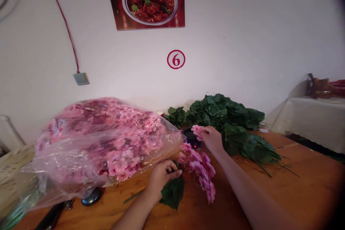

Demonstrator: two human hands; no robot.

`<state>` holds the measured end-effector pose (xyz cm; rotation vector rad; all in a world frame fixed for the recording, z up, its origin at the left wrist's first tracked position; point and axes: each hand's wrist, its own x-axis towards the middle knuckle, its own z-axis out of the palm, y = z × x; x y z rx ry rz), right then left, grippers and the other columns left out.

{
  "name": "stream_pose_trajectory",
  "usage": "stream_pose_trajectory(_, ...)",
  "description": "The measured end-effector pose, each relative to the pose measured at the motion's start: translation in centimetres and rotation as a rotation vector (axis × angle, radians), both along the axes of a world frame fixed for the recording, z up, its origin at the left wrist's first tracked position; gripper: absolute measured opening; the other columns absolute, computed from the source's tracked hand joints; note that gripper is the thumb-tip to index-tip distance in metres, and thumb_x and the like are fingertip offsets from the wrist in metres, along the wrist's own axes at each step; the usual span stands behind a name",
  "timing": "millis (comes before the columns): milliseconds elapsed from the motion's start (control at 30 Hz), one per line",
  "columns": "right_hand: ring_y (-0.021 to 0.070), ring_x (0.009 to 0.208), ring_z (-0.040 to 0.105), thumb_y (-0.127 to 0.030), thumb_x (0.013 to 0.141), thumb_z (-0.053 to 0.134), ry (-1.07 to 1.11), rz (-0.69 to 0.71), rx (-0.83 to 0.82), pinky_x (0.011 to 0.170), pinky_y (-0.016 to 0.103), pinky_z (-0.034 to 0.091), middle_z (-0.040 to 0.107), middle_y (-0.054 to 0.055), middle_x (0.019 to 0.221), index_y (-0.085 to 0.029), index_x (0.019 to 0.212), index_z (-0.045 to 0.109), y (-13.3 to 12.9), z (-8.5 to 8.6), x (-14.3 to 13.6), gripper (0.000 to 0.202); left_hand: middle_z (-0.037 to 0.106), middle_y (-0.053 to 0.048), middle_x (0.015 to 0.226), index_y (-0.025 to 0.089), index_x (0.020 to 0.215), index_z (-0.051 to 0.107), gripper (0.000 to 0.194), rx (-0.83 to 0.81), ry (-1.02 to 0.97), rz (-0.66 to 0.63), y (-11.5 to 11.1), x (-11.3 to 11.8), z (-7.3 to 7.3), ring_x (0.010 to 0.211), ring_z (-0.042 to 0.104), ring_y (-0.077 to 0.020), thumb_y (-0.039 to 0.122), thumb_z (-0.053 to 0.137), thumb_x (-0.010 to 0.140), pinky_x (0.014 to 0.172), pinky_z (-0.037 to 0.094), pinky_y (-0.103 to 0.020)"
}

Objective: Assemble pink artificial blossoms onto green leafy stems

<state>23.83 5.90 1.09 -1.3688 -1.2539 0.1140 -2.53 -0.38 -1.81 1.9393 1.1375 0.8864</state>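
Both hands work apart over a wooden counter [296, 172]: left hand [161, 176] clamped on a pink artificial flower spray [201, 169] by its green leaf [172, 192], right hand [212, 138] pinching a single pink blossom [198, 131] just above. Beyond the right hand lies green foliage [226, 115]; beside the left, a clear bag of pink blossoms [105, 140]. A dark object, possibly a glue pot [192, 138], sits between.

food poster [147, 0], no. 6 sticker [176, 59], wall switch [81, 78]
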Motion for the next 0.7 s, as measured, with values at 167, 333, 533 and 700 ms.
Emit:
stream_pose_trajectory(167,0.0196,0.071,0.064,-0.042,0.075,0.056,0.007,-0.001,-0.016,0.064,0.029,0.050,0.068,0.006,0.080,-0.017,0.081,0.074,-0.2,0.2,-0.4,0.031,0.043,0.006,0.053,0.016,0.066,0.058,0.029,-0.017,-0.033,-0.004,0.1,0.0,-0.1,0.052,0.039,-0.0098,0.042,0.068,0.070,0.049,0.026,-0.021)
stream_pose_trajectory(333,0.0205,0.076,0.063,-0.040,0.075,0.055,-0.026,-0.054,0.001,0.070,0.029,0.048,0.068,0.006,0.079,-0.017,0.078,0.073,-0.7,0.9,-0.3,0.030,0.044,0.006,0.052,0.016,0.064,0.055,0.031,-0.068,-0.129,-0.019,0.3,0.1,-0.4,0.050,0.039,-0.0094,0.043,0.069,0.069,0.048,0.026,-0.021)
stream_pose_trajectory(533,0.0224,0.077,0.063,-0.045,0.072,0.058,0.062,-0.072,0.007,0.072,0.031,0.048,0.071,0.007,0.082,-0.017,0.077,0.074,-1.2,1.3,0.2,0.032,0.043,0.006,0.051,0.016,0.060,0.050,0.034,-0.179,-0.307,0.012,0.1,0.3,-0.2,0.048,0.038,-0.0079,0.041,0.073,0.065,0.048,0.025,-0.020)
stream_pose_trajectory(700,0.0236,0.079,0.065,-0.044,0.070,0.059,0.067,-0.099,-0.057,0.070,0.031,0.049,0.072,0.007,0.083,-0.018,0.079,0.075,-1.2,1.4,0.5,0.032,0.045,0.006,0.052,0.016,0.061,0.048,0.035,-0.251,-0.407,0.003,0.2,0.4,0.1,0.047,0.039,-0.0075,0.041,0.073,0.065,0.047,0.026,-0.020)
